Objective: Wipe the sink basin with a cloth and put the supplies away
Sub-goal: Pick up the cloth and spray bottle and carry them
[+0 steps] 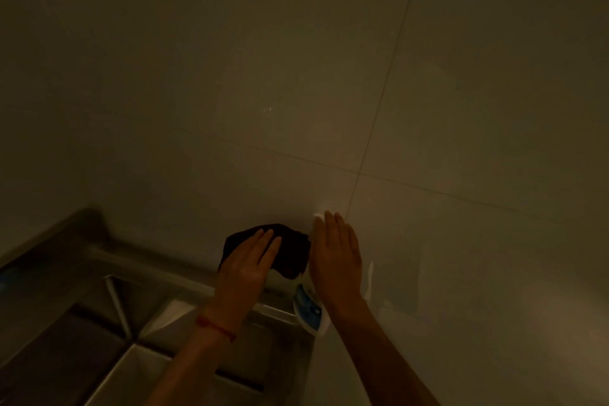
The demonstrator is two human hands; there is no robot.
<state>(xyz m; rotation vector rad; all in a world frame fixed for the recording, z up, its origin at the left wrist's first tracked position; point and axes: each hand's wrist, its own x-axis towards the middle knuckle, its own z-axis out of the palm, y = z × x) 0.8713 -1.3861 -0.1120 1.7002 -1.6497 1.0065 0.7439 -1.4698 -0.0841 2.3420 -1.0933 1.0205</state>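
At the back edge of the sink, my left hand (250, 260) lies flat and open on a dark cloth (290, 249), fingers straight and pressed onto it. A red string (216, 328) circles that wrist. Just beside it, my right hand (336, 254) rests open too, palm down over a white bottle (309, 308) with a blue label; whether it grips the bottle I cannot tell, since the hand hides most of it. Cloth and bottle touch each other against the pale tiled wall (428, 109). Below and left of my forearms sits the steel sink (66, 356), its basin dim, its rim running under the cloth. Light is poor, so detail is faint.
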